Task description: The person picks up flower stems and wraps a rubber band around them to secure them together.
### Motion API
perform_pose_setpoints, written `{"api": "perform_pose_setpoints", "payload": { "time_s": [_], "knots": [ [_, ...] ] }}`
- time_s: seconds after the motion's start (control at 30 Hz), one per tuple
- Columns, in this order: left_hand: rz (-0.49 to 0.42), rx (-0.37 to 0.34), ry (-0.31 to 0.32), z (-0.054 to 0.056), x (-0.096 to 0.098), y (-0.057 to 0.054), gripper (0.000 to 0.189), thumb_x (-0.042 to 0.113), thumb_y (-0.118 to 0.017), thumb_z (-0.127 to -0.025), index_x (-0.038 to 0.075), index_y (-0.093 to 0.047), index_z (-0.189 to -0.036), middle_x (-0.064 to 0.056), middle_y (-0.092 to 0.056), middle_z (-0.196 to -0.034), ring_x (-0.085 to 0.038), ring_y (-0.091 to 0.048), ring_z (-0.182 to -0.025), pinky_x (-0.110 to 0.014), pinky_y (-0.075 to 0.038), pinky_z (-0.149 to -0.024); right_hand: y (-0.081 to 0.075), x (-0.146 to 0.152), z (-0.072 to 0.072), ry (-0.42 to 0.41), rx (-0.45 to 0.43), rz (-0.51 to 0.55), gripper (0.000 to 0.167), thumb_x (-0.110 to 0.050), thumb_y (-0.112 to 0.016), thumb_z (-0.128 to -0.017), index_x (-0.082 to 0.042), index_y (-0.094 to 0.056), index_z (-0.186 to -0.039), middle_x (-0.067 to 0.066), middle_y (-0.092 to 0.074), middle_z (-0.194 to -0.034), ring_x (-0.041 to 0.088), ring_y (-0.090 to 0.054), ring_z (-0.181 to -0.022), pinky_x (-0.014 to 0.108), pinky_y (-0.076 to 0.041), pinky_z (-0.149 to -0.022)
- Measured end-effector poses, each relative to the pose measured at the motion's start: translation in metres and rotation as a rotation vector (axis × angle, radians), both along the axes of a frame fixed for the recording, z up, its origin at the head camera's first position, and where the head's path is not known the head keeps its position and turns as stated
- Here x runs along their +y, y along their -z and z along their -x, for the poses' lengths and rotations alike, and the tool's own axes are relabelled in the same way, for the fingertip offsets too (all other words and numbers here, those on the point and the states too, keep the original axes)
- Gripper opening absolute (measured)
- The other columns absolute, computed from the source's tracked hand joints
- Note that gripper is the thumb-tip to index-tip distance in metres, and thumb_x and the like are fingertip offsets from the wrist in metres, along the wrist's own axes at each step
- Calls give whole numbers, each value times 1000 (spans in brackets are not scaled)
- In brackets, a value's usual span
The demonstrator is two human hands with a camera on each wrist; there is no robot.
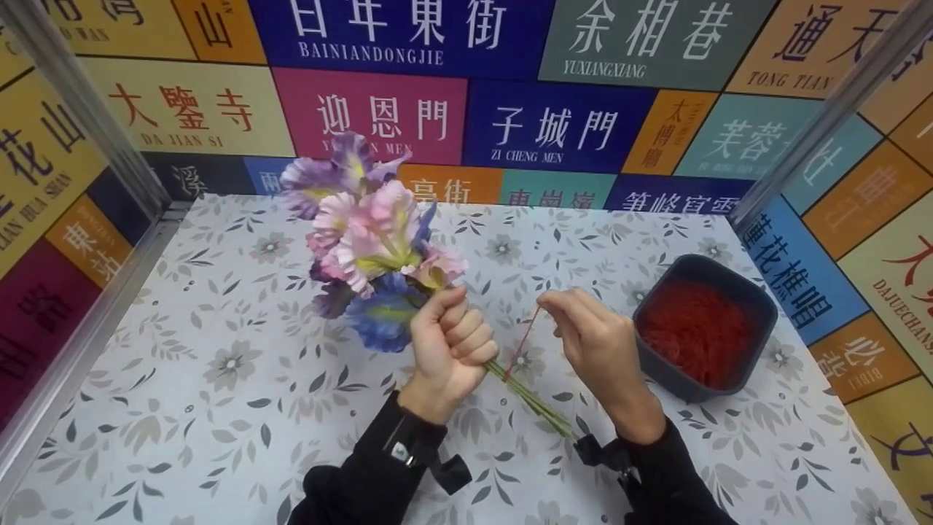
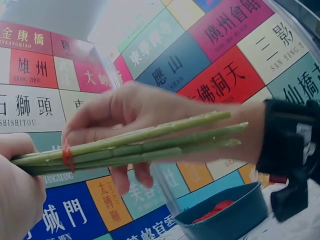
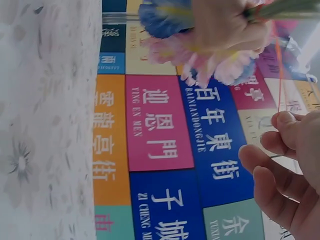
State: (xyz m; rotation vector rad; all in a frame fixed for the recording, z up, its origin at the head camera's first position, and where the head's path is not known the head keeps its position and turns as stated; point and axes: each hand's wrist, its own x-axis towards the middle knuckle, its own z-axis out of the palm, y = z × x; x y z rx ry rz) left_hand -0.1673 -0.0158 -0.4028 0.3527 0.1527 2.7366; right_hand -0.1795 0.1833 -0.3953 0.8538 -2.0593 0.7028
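My left hand [image 1: 452, 335] grips a bunch of artificial flowers [image 1: 375, 251] in purple, pink and blue, tilted with the blooms to the upper left. Below the fist the green stems [image 1: 541, 405] stick out to the lower right. A red rubber band [image 2: 69, 157] circles these stems just below the fist. My right hand [image 1: 601, 343] pinches the far end of the band between thumb and forefinger and holds it stretched up from the stems. In the right wrist view the taut red strands [image 3: 280, 75] run from the stems to the fingertips.
A dark grey bin [image 1: 764, 313] holding a heap of red rubber bands [image 1: 696, 332] stands right of my right hand. The table has a leaf-patterned white cover [image 1: 233, 437]. Colourful sign panels [image 1: 372, 117] wall the back and sides, with metal posts [image 1: 816, 117] at the corners.
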Motion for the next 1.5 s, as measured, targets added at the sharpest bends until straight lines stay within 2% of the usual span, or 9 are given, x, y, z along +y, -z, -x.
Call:
{"api": "perform_pose_setpoints", "payload": {
  "time_s": [0.13, 0.27, 0.43, 0.67, 1.03, 1.2, 1.37, 1.43, 1.5],
  "knots": [
    [-20, -6, 14, -3, 2, -3, 53, 19, -58, -92, 21, -18, -57, 9, -19, -48, -4, -15, -41, -19, -12, -39, 9, -1, 7, 1, -5, -12, 8, -14, -67, -98, -12, -74, -101, -3, -61, -75, 5, -56, -59, 23, -47, -50],
    [-41, -31, -45, -6, 2, -6, 52, 18, -57, -92, 22, -19, -57, 10, -20, -48, -5, -16, -41, -19, -12, -39, 19, -3, 12, 1, -30, -30, 13, -20, -63, -101, -13, -74, -101, -4, -60, -76, 5, -53, -58, 23, -47, -50],
    [-77, -46, -130, -7, 2, -7, 52, 18, -58, -91, 21, -19, -57, 10, -18, -49, -4, -13, -42, -19, -10, -40, 31, -5, 16, -2, -112, -21, 8, -16, -67, -98, -13, -74, -101, -4, -61, -76, 5, -53, -55, 25, -46, -48],
    [-129, -44, -178, -6, -2, -8, 51, 17, -56, -92, 21, -19, -57, 10, -17, -49, -4, -13, -42, -19, -11, -41, 41, -15, 15, -36, -141, -62, 7, -12, -71, -95, -12, -74, -101, -3, -62, -76, 10, -55, -56, 29, -48, -48],
    [-253, 12, -222, 0, -14, -8, 51, 14, -52, -94, 20, -17, -56, 9, -15, -50, -6, -12, -43, -20, -11, -41, 50, -36, 0, -101, -198, -137, 10, -7, -71, -93, -14, -74, -99, -7, -67, -81, 7, -63, -66, 23, -53, -56],
    [-280, 20, -229, 3, -19, -8, 50, 13, -51, -94, 20, -18, -57, 9, -14, -51, -6, -11, -43, -19, -11, -41, 52, -50, -10, -123, -175, -178, 11, -9, -73, -92, -14, -65, -86, -5, -56, -69, 8, -52, -55, 22, -46, -48],
    [-298, 15, -241, 7, -26, -8, 49, 13, -51, -94, 19, -18, -57, 8, -15, -51, -6, -12, -43, -19, -11, -42, 49, -65, -30, -102, -162, -271, 7, -18, -71, -95, -15, -68, -100, -4, -68, -86, 7, -64, -70, 20, -51, -57],
    [-311, 18, -248, 8, -30, -8, 49, 12, -50, -93, 19, -18, -57, 8, -15, -51, -6, -12, -44, -20, -11, -42, 47, -71, -39, -138, -175, -285, 9, -17, -68, -97, -16, -70, -106, -5, -70, -92, 8, -67, -77, 20, -53, -61],
    [-324, 23, -257, 9, -34, -9, 49, 12, -49, -93, 19, -18, -57, 8, -15, -51, -6, -12, -44, -20, -11, -42, 45, -76, -46, -189, -198, -261, 5, -15, -67, -97, -15, -70, -101, -7, -68, -86, 8, -66, -72, 20, -53, -61]
  ]
}}
